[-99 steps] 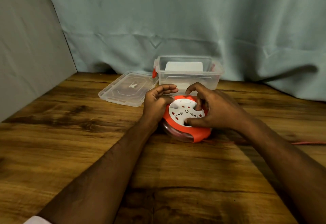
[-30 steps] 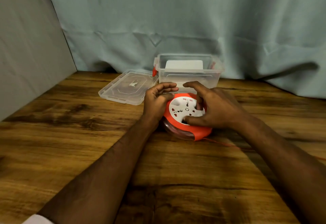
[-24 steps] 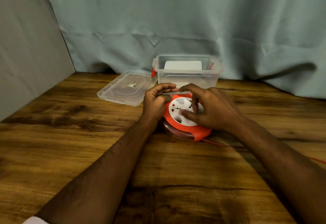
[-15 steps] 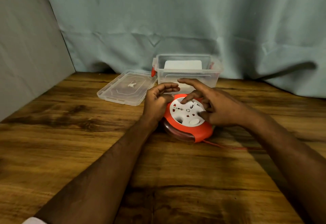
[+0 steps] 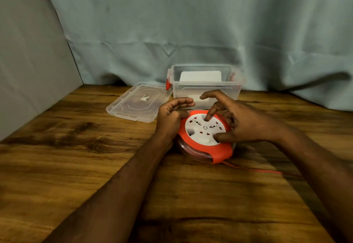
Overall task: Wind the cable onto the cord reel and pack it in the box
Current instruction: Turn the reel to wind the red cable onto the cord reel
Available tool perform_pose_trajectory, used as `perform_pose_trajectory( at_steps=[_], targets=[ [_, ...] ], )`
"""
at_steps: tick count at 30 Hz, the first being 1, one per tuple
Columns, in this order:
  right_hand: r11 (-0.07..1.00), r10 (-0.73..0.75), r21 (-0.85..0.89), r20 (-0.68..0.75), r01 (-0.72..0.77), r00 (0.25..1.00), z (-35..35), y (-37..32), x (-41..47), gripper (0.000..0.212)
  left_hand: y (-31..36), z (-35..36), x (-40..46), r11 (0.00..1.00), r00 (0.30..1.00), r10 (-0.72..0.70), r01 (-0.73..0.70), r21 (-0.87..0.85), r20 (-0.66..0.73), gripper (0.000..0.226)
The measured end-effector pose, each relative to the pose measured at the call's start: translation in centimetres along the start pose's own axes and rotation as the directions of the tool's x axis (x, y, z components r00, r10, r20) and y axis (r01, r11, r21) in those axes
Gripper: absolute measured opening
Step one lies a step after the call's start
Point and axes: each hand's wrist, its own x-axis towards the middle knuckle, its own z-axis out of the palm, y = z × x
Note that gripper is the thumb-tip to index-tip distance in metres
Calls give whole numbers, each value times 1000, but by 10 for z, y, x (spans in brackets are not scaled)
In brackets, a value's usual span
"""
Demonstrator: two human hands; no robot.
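One cord reel (image 5: 205,141) lies flat on the wooden table (image 5: 80,158), orange-rimmed with a white socket face turned up, sitting mid-table just in front of one clear plastic box (image 5: 205,86). The box stands open at the back edge of the table against the pale blue curtain (image 5: 191,23), with one red latch showing on each end and something white inside that cannot be made out. One clear lid (image 5: 137,102) lies flat just left of the box, apart from the reel. One red cable (image 5: 254,170) leaves the reel's near-right edge and trails right along the tabletop under the right forearm. Two hands work the reel: the left hand (image 5: 170,117) grips its left rim with curled fingers, thumb side up, while the right hand (image 5: 242,122) is spread over the right side, a bent finger tip pressed into the white face near its far edge and the thumb pressing on the near-right part of that face. A grey wall (image 5: 28,61) closes the left side. Bare wood stretches wide to the left of the reel and across the whole near half of the table.
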Motion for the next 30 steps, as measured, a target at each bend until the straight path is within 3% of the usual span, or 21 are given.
perform_pose_trajectory(
  at_steps=[9,22,25,28,30],
  targets=[
    [987,63,-140,-117,-79,991,8,-11,-8,50,4,1,-4,1000,1000,12,-12,5,-3,41],
    [959,-15,-275,-298,-71,954,28,-16,-5,59,3,1,-5,1000,1000,20,-20,24,-16,41],
    [959,-21,-273,-317,-70,948,29,-16,-3,52,6,1,-6,1000,1000,5,-5,21,17,42],
    [974,-76,-225,-324,1,943,24,-13,-6,29,9,1,-8,1000,998,-16,16,6,66,44],
    [989,-66,-143,-284,26,957,18,-13,-9,47,11,1,-10,1000,995,-14,14,8,97,44]
  ],
)
